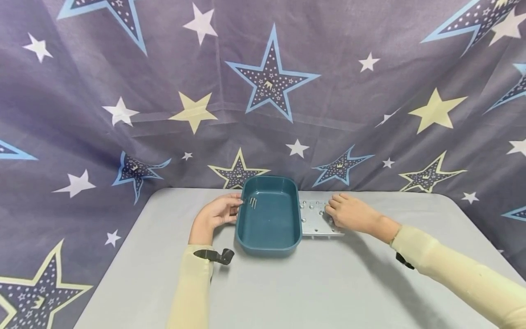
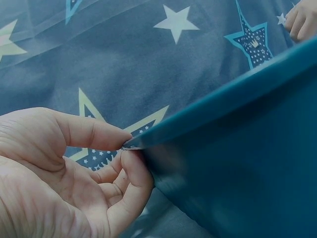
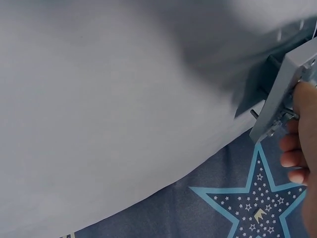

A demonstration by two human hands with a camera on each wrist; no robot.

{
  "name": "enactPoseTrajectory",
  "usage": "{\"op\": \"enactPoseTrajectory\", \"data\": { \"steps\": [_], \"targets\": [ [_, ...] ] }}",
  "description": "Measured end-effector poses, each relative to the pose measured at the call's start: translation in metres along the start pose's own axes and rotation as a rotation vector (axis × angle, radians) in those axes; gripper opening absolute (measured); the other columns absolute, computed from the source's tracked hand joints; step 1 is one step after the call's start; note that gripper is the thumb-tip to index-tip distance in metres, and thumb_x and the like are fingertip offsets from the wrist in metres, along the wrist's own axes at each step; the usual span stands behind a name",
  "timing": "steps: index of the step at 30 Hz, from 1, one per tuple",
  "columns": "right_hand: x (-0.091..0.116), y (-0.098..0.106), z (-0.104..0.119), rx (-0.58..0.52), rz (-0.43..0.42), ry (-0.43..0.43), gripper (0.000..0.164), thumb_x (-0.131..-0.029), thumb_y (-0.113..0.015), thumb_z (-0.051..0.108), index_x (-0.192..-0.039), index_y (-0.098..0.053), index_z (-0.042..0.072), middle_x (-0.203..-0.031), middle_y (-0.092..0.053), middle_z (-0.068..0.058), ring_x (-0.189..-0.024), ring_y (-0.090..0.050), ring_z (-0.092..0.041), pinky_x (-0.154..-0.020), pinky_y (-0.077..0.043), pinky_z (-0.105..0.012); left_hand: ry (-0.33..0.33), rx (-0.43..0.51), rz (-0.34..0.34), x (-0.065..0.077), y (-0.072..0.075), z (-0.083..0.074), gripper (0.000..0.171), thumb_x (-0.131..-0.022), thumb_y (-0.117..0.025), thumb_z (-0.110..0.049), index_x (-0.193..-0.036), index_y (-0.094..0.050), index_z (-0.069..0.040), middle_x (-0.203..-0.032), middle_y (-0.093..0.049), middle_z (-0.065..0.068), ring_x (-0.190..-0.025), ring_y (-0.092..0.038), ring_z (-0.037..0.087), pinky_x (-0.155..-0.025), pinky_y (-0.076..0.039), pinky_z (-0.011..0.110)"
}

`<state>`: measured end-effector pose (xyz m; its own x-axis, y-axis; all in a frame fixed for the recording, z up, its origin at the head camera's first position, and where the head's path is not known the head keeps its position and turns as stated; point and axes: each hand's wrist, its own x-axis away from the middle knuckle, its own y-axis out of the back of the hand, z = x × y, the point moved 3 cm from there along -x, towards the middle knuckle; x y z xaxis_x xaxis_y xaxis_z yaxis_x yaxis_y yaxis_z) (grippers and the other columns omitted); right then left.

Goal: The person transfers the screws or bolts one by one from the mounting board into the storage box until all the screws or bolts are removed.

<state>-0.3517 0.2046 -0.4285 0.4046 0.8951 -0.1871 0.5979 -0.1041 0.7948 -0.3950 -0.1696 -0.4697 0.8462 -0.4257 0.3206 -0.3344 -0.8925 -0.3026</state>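
A deep teal plastic tray stands on the table, several thin screws lying in it near its left wall. My left hand pinches the tray's left rim between thumb and fingers; the left wrist view shows this grip on the rim up close. Right beside the tray is a silver metal plate with several bolts through it, their shanks sticking out underneath. My right hand is over the plate's right part, fingers curled about a bolt; its fingertips are mostly hidden.
Under everything is a light grey table. A dark curtain with stars hangs directly behind its far edge. Black straps sit at the cuffs of both pale yellow sleeves.
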Motion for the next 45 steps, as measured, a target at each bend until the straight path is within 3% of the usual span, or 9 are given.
{"op": "enactPoseTrajectory", "data": {
  "steps": [12,19,27,45],
  "targets": [
    [-0.0029,0.0010,0.0015,-0.028,-0.047,-0.010,0.021,-0.074,-0.074,0.015,-0.089,-0.060,0.010,-0.078,-0.058,-0.001,-0.077,-0.051,-0.020,-0.072,-0.045,-0.032,0.010,0.004,-0.014,0.0008,0.0017,0.0030,0.013,-0.102,-0.047,-0.003,-0.110,-0.053,-0.011,-0.082,-0.065,-0.006,-0.075,-0.060,0.008,-0.068,-0.054,0.024],
    [-0.0024,0.0009,0.0019,-0.116,0.006,-0.083,0.024,-0.076,-0.077,0.018,-0.093,-0.062,0.010,-0.080,-0.060,-0.001,-0.082,-0.054,-0.020,-0.077,-0.048,-0.035,0.001,-0.008,-0.008,0.0032,0.0018,0.0047,0.014,-0.103,-0.046,-0.004,-0.114,-0.052,-0.009,-0.082,-0.065,-0.007,-0.076,-0.061,0.007,-0.069,-0.054,0.023],
    [-0.0049,-0.0008,-0.0005,-0.229,0.052,-0.172,0.014,-0.079,-0.073,0.010,-0.089,-0.062,0.010,-0.076,-0.056,0.000,-0.081,-0.057,-0.021,-0.081,-0.052,-0.039,-0.004,0.008,-0.006,0.0057,0.0012,0.0025,0.013,-0.103,-0.046,-0.003,-0.111,-0.052,-0.010,-0.081,-0.066,-0.007,-0.074,-0.061,0.006,-0.067,-0.054,0.022],
    [-0.0060,0.0061,-0.0029,-0.318,0.071,-0.264,0.016,-0.075,-0.072,0.004,-0.087,-0.061,0.007,-0.077,-0.058,-0.001,-0.078,-0.057,-0.022,-0.088,-0.055,-0.043,-0.009,0.013,-0.007,0.0020,-0.0006,0.0026,0.013,-0.103,-0.047,-0.003,-0.114,-0.050,-0.009,-0.083,-0.066,-0.006,-0.076,-0.061,0.008,-0.069,-0.053,0.024]
  ]
}}
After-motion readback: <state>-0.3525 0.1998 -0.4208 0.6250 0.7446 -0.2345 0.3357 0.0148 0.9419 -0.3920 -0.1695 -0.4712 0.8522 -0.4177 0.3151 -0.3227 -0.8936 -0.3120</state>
